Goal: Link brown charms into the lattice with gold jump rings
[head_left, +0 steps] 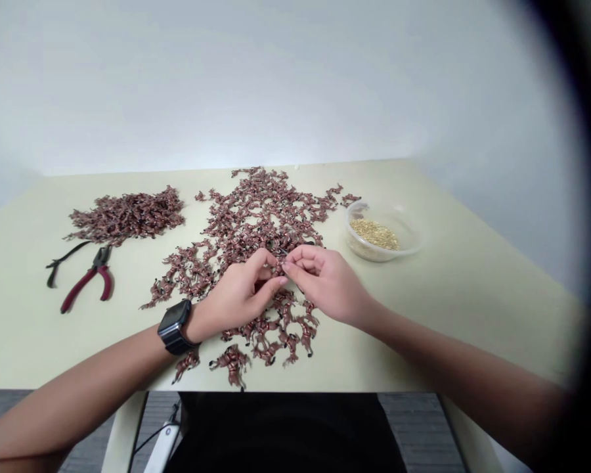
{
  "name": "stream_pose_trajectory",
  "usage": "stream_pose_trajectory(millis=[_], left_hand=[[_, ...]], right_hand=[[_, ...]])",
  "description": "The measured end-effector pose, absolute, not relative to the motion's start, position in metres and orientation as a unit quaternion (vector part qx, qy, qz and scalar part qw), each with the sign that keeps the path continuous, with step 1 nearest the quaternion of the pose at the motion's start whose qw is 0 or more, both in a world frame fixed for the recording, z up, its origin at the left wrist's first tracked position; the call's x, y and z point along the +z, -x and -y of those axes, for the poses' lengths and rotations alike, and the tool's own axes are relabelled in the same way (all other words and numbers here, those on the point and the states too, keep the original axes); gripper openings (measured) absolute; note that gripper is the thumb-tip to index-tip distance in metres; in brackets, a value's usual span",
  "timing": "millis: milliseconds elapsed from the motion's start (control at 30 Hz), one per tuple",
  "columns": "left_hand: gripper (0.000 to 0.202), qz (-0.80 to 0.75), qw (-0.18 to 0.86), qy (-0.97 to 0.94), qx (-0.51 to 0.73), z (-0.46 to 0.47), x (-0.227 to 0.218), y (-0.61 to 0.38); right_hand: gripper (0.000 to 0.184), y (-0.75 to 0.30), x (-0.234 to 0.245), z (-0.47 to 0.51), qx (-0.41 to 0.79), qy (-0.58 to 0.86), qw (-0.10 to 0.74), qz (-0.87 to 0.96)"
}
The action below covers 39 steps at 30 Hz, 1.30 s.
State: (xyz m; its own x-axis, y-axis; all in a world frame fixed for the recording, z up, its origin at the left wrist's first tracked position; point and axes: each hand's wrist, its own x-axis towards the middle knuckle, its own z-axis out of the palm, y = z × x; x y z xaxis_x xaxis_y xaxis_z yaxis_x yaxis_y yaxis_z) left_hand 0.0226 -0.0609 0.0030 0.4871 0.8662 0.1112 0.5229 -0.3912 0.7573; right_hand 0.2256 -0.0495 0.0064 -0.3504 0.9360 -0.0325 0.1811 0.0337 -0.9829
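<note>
My left hand, with a black watch on its wrist, pinches a small brown animal figurine, mostly covered by the fingers. Close against it, my right hand has thumb and forefinger pressed together at the same figurine. A thin dark tip shows by the right fingertips, too small to name. Beneath and around both hands spreads a wide scatter of similar brown figurines, shaped like little horses with dark feet.
A denser heap of brown figurines lies at the left. Before it are red-handled pliers and a black strap-like piece. To the right stands a clear plastic bowl with small gold-coloured pieces. A wall backs the pale table.
</note>
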Motion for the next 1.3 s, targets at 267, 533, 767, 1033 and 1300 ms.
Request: stream_pose_trajectory(millis=[267, 533, 767, 1033, 1300], left_hand=[[0.020, -0.423, 0.284, -0.822, 0.253, 0.059, 0.004, -0.019], [0.025, -0.382, 0.603, -0.635, 0.294, 0.059, 0.006, -0.025], [0.024, -0.407, 0.537, -0.667, 0.318, 0.061, 0.001, -0.026], [0.023, -0.429, 0.448, -0.730, 0.287, 0.063, 0.005, -0.026], [0.020, -0.415, 0.267, -0.836, 0.241, 0.062, 0.003, -0.020]], right_hand=[[0.029, -0.230, 0.002, 0.043, 0.728, 0.374, 0.318, 0.478], [0.018, -0.234, -0.007, 0.043, 0.222, 0.347, 0.361, 0.836], [0.012, -0.233, -0.004, 0.046, 0.244, 0.380, 0.350, 0.821], [0.011, -0.235, -0.001, 0.046, 0.261, 0.372, 0.351, 0.819], [0.018, -0.233, 0.001, 0.046, 0.569, 0.392, 0.323, 0.646]])
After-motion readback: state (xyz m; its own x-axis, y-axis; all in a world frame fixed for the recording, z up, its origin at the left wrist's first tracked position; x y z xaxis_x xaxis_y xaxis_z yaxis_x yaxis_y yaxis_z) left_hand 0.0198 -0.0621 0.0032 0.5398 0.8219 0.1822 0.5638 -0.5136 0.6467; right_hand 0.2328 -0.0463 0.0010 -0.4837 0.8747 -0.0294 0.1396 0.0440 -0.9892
